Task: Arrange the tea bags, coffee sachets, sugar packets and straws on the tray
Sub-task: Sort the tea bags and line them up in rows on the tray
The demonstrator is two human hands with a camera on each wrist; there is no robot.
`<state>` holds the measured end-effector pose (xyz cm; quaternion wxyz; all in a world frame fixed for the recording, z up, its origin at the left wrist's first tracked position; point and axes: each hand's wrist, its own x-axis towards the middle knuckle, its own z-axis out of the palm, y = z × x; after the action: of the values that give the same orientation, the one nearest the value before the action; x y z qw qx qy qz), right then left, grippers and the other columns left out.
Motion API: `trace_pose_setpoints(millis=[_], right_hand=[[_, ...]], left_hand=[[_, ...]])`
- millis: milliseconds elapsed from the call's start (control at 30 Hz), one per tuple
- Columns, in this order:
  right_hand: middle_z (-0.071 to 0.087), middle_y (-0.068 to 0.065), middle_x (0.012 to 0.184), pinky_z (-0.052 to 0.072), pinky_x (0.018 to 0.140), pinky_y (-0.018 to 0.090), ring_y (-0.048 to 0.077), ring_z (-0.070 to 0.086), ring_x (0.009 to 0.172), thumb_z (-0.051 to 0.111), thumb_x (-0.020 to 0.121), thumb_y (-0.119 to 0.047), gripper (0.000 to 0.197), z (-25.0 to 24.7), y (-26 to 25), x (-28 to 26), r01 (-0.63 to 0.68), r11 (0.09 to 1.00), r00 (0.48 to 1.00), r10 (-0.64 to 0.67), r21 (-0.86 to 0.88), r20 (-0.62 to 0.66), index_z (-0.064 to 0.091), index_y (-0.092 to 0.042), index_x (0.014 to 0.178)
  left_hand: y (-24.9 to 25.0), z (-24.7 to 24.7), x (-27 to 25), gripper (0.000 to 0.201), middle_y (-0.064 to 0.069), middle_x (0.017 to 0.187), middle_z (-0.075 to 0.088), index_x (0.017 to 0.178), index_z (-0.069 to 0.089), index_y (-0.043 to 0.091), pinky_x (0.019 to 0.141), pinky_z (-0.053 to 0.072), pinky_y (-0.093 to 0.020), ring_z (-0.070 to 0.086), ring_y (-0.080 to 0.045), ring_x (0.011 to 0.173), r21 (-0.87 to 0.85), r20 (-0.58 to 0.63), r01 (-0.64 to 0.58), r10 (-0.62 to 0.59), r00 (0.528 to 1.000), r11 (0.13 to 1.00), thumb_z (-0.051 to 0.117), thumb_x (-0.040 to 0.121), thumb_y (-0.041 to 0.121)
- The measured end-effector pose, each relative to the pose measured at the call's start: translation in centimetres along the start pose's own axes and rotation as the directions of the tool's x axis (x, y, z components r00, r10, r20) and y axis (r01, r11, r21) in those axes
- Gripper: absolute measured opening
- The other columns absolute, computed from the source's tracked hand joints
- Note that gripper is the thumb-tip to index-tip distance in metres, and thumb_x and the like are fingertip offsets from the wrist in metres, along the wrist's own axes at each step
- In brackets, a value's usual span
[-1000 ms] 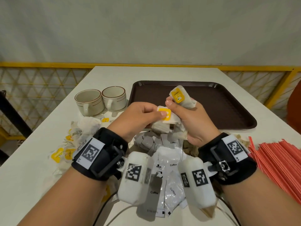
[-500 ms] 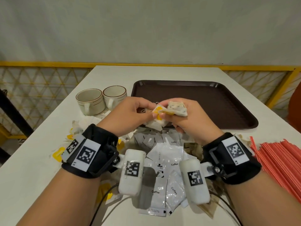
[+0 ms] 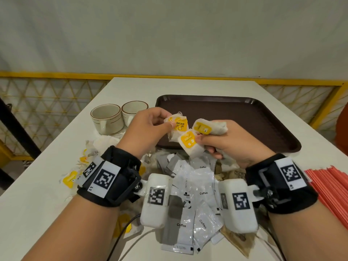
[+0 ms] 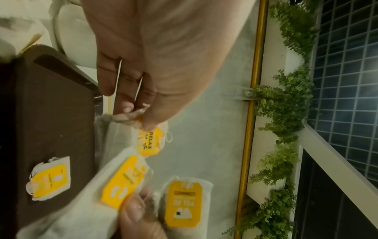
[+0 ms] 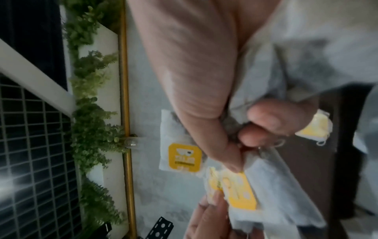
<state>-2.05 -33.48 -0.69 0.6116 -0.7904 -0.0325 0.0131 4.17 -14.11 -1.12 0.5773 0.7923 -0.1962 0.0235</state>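
step in hand (judged): gathering tea bags into one bunch above the near edge of the tray, ahead of laying them on it.

left hand: thumb and fingertips pinched on the top of one tea bag, held up just over the tray's near-left corner.
right hand: clamped round a bunch of several bags, just right of the left hand's bag, over the tray's near edge. hands close together, not touching.

tray: dark brown, nothing seen lying on it.

handling notes (judged): pinch by the paper top, not the string; square tags one way before release; slack strings likely to snag between bags, so separate slowly; set down flat in a row at one tray corner, leaving room for other kinds.

writing legible:
- tag on left hand's bag: "relax", yellow.
- tag in right hand's bunch, left wrist view: "connect", further lines unclear.
- coffee sachets, white and grey, heaped on the counter nearer than the tray: "coffee".

also noted:
- more tea bags loose on the counter, left of and nearer than the tray.
- straws, red, on the counter nearer than the tray's right end.
- brown packets beside the sachets, print unreadable.
- cups, two, left of the tray.
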Motion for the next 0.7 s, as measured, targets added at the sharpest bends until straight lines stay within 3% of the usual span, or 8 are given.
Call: trace_pose_setpoints(millis=[100, 200, 267, 367, 467, 533, 633, 700], right_hand=[[0.044, 0.008, 0.055, 0.03, 0.039, 0.02, 0.011, 0.036, 0.04, 0.062, 0.089, -0.005, 0.007, 0.2, -0.1, 0.0, -0.05, 0.973, 0.998, 0.039, 0.225, 0.052, 0.061, -0.006, 0.082], [0.047, 0.004, 0.056, 0.033, 0.038, 0.017, 0.008, 0.041, 0.042, 0.059, 0.09, -0.002, 0.007, 0.8, 0.0, 0.5, -0.054, 0.891, 0.997, 0.071, 0.45, -0.021, 0.059, -0.008, 0.085], [0.05, 0.004, 0.061, 0.035, 0.04, 0.016, 0.007, 0.044, 0.046, 0.06, 0.089, -0.001, 0.004, 1.5, 0.3, 0.8, -0.025, 0.909, 0.992, 0.076, 0.415, -0.106, 0.061, -0.002, 0.093], [0.054, 0.004, 0.064, 0.036, 0.041, 0.015, 0.006, 0.045, 0.049, 0.061, 0.09, -0.002, 0.013, 2.1, 0.6, 0.9, -0.015, 0.929, 0.986, 0.074, 0.37, -0.147, 0.061, 0.003, 0.102], [0.054, 0.007, 0.066, 0.035, 0.04, 0.016, 0.006, 0.044, 0.047, 0.061, 0.09, -0.004, 0.016, 2.3, 0.5, 0.9, -0.035, 0.917, 0.985, 0.099, 0.398, -0.143, 0.061, 0.004, 0.104], [0.056, 0.013, 0.075, 0.034, 0.04, 0.016, 0.007, 0.043, 0.048, 0.062, 0.09, -0.005, 0.015, 2.4, 0.4, 0.9, -0.032, 0.907, 0.981, 0.109, 0.421, -0.161, 0.062, 0.003, 0.103], [0.059, 0.011, 0.076, 0.034, 0.039, 0.015, 0.006, 0.042, 0.047, 0.062, 0.09, -0.006, 0.005, 2.2, 0.3, 0.9, -0.051, 0.868, 0.976, 0.15, 0.495, -0.161, 0.064, -0.003, 0.094], [0.057, 0.007, 0.07, 0.033, 0.039, 0.015, 0.006, 0.041, 0.047, 0.063, 0.09, -0.006, 0.001, 1.9, 0.3, 0.9, -0.066, 0.832, 0.977, 0.166, 0.551, -0.134, 0.064, -0.006, 0.089]], left_hand=[[0.0, 0.0, 0.0, 0.008, -0.007, 0.085, 0.074, 0.093, 0.07, 0.01, 0.084, 0.054, -0.04, 0.069, -0.024, 0.082, -0.004, -0.02, -0.015, 0.015, 1.0, 1.0, 0.067, 0.086, 0.01], [0.4, 0.4, -0.3, 0.011, -0.003, 0.084, 0.073, 0.093, 0.07, 0.014, 0.071, 0.054, -0.027, 0.065, -0.009, 0.073, -0.019, 0.021, -0.04, 0.04, 0.999, 0.999, 0.066, 0.086, 0.007], [0.7, 0.7, -0.5, 0.017, 0.001, 0.085, 0.072, 0.091, 0.069, 0.019, 0.069, 0.052, -0.019, 0.064, -0.005, 0.074, -0.051, 0.045, -0.055, 0.057, 0.997, 0.997, 0.065, 0.086, 0.004], [1.0, 0.9, -0.6, 0.023, -0.003, 0.088, 0.072, 0.088, 0.068, 0.022, 0.081, 0.054, -0.028, 0.066, -0.014, 0.083, -0.1, 0.021, -0.063, 0.065, 0.998, 0.993, 0.065, 0.084, 0.0], [1.0, 1.1, -0.7, 0.025, -0.001, 0.083, 0.07, 0.088, 0.068, 0.023, 0.072, 0.054, -0.029, 0.063, -0.014, 0.076, -0.1, 0.021, -0.051, 0.053, 0.998, 0.994, 0.063, 0.084, -0.002], [1.0, 1.2, -0.8, 0.027, -0.002, 0.083, 0.069, 0.092, 0.067, 0.024, 0.071, 0.055, -0.031, 0.063, -0.016, 0.075, -0.115, 0.032, -0.059, 0.063, 0.998, 0.992, 0.061, 0.086, -0.001], [1.2, 1.3, -1.0, 0.027, -0.005, 0.088, 0.068, 0.108, 0.06, 0.028, 0.085, 0.055, -0.039, 0.065, -0.026, 0.086, -0.162, 0.094, -0.116, 0.132, 0.987, 0.98, 0.055, 0.093, 0.006], [1.3, 1.4, -1.2, 0.02, 0.002, 0.088, 0.065, 0.103, 0.062, 0.029, 0.078, 0.054, -0.034, 0.062, -0.021, 0.082, -0.117, 0.153, -0.177, 0.194, 0.969, 0.977, 0.056, 0.093, 0.012]])
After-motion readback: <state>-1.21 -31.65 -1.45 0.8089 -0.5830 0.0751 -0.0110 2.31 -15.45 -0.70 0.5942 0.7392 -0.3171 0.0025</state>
